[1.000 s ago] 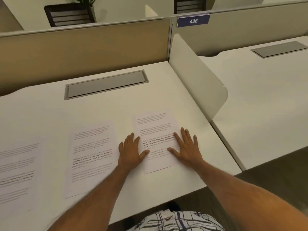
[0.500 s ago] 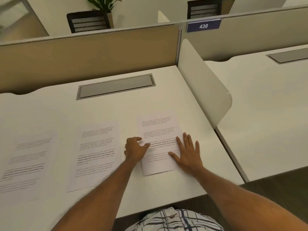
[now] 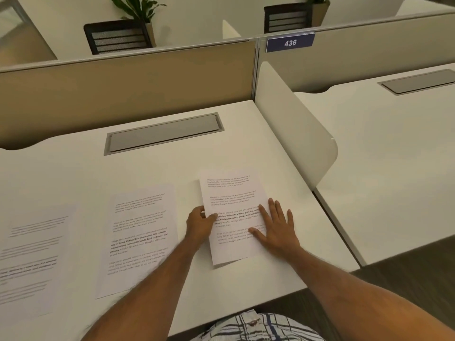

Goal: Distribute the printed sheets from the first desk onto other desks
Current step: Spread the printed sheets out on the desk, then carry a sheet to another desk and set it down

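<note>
Left hand (image 3: 200, 223): fingers curled at the left edge of the right-hand sheet (image 3: 230, 193), thumb on top, pinching that edge, which stands raised off the first desk (image 3: 172, 166). Right hand (image 3: 277, 231): flat, fingers spread, pressing the same sheet's right half down.

Step judged: pick-up of one sheet. The next move calls for easing the right palm off, lifting the sheet clear and carrying it past the white divider (image 3: 295, 124) to the neighbouring desk (image 3: 394, 156).

Count: three printed sheets on the first desk, namely this one, the middle sheet (image 3: 142, 232) and the far-left sheet (image 3: 29, 254). Desks in view here: two.
</note>
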The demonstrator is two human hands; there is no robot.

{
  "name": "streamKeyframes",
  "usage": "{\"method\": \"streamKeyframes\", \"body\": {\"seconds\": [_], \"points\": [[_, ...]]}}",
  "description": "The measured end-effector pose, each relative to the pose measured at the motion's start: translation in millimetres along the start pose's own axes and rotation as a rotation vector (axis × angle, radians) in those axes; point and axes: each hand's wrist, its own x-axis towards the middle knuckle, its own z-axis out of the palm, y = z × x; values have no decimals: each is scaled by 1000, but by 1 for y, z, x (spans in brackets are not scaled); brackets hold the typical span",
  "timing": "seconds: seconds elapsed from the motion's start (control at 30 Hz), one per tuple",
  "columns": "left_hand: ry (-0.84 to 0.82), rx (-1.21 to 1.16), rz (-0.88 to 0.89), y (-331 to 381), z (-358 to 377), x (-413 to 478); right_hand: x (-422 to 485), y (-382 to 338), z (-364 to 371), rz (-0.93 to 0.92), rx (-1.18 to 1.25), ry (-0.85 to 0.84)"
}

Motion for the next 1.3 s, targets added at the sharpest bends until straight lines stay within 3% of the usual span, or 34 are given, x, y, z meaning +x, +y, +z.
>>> {"method": "streamKeyframes", "body": {"seconds": [0.13, 0.3, 0.5, 0.8, 1.3], "points": [[-35, 80, 52, -3, 1, 0, 1, -2, -6, 19, 112, 28], [-69, 6, 106, -6, -6, 2, 7, -12, -26, 182, 590, 214], [-141, -100, 124, -4, -3, 1, 16, -8, -53, 377, 1052, 251], [-358, -58, 155, 9, 38, -1, -39, 18, -49, 458, 1065, 461], [-650, 77, 253, 39, 185, -55, -149, 124, -39, 753, 1190, 776]]}}
